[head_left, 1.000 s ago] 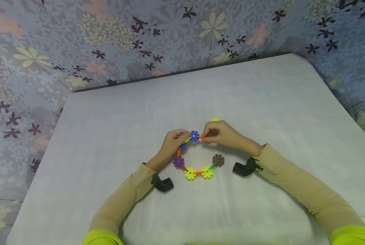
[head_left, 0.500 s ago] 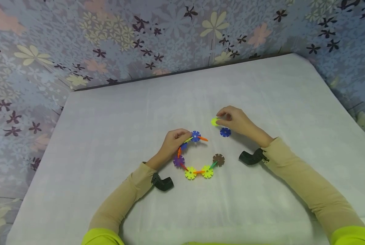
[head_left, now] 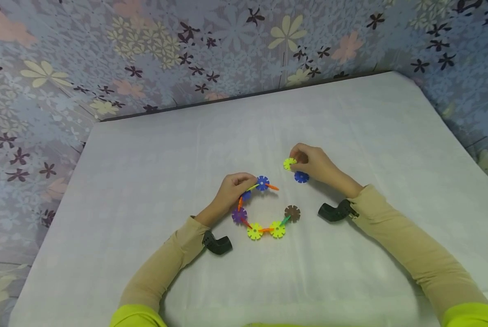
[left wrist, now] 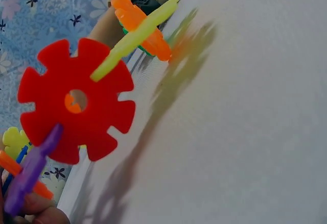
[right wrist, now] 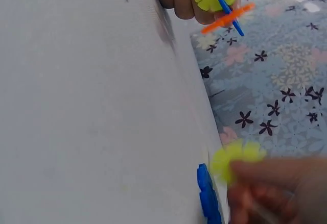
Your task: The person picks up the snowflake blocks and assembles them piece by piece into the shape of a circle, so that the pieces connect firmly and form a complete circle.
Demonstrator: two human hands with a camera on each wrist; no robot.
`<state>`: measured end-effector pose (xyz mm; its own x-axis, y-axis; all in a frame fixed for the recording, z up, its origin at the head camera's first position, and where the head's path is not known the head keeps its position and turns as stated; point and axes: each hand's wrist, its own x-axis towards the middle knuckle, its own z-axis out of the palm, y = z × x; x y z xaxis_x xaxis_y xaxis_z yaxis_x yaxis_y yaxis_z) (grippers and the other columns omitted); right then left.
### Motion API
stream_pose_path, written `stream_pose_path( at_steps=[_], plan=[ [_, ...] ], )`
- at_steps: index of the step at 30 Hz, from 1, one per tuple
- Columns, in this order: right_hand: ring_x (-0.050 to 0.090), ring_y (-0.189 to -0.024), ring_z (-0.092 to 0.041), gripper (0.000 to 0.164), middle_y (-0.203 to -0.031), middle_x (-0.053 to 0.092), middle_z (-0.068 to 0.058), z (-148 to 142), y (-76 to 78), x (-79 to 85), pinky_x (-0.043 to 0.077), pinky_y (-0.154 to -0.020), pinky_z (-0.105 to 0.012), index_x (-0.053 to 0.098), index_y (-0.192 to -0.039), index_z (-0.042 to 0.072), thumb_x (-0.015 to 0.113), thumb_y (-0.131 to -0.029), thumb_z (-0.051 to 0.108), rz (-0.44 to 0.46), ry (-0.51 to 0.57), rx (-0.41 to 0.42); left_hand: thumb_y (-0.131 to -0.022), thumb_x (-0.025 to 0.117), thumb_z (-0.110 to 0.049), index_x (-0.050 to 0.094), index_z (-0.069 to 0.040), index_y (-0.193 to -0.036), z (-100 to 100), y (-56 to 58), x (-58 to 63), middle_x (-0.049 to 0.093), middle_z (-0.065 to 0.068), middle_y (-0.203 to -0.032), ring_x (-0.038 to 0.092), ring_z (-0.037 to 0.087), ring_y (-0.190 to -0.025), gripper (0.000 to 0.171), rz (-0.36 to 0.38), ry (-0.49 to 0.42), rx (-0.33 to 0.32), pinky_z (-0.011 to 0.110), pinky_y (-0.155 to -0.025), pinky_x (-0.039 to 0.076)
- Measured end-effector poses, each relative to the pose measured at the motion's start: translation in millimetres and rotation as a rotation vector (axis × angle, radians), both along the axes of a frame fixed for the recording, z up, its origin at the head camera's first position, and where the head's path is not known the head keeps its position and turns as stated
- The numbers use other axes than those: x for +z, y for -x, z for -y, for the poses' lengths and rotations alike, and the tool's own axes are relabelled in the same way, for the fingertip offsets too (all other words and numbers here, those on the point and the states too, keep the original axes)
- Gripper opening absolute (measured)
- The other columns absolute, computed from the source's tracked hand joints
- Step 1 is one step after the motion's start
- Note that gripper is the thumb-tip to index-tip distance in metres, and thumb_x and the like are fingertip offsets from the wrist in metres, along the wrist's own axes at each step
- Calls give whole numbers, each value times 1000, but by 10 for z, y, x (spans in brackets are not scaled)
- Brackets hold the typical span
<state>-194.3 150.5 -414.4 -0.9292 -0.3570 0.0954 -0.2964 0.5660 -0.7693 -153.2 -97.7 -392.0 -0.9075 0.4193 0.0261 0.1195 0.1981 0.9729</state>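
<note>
A curved chain of notched plastic discs, joined edge to edge, lies in an open ring on the table. My left hand [head_left: 236, 187] grips its upper left part, beside a blue disc [head_left: 262, 183] with an orange disc [head_left: 272, 186] slotted into it. Further round come a purple disc [head_left: 239, 215], two yellow ones and, at the other end, a brown disc [head_left: 292, 213]. A red disc [left wrist: 97, 122] fills much of the left wrist view. My right hand [head_left: 313, 161] pinches a loose yellow disc [head_left: 290, 164] between thumb and fingers. Below it lies a loose blue disc [head_left: 301, 176], partly covered.
A white cloth covers the table [head_left: 178, 150]. Its back edge meets a flower-patterned wall [head_left: 227, 50]. Black wrist cameras stick out from both sleeves, the left camera [head_left: 217, 244] and the right camera [head_left: 334, 211], near the chain.
My right hand has let go of the orange disc at the chain's end, moved back and right, and taken hold of the yellow disc. The left hand has kept its place.
</note>
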Motion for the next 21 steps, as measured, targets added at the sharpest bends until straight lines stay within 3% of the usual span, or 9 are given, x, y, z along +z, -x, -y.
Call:
stream_pose_path(
  at_steps=[3,8,14,21],
  plan=[
    [53,-65,-20,15,-78,57,-7,37,-26,22,43,-57,-29,58,-89,2,67,-78,1,61,122,95,-88,54,-4,61,13,-92,14,14,-30,59,14,-74,41,9,-63,19,-13,4,16,22,-63,36],
    [54,-55,-23,15,-70,56,-11,114,-58,58,44,-50,-31,56,-93,-2,63,-82,5,313,257,258,-89,54,-8,61,11,-94,68,92,-221,56,13,-68,36,9,-56,21,11,-36,51,22,-57,34],
    [54,-55,-22,22,-66,55,-15,140,-43,73,46,-54,-31,50,-101,-4,60,-84,6,533,351,303,-89,56,-12,63,8,-92,96,130,-338,54,-1,-63,35,8,-51,22,-12,-42,102,21,-50,32],
    [54,-58,-18,18,-67,55,-10,72,-28,48,46,-54,-29,46,-94,-3,59,-83,2,672,475,283,-89,56,-11,63,7,-93,62,175,-349,58,3,-65,33,8,-48,20,-22,-2,86,22,-49,31]
  ],
)
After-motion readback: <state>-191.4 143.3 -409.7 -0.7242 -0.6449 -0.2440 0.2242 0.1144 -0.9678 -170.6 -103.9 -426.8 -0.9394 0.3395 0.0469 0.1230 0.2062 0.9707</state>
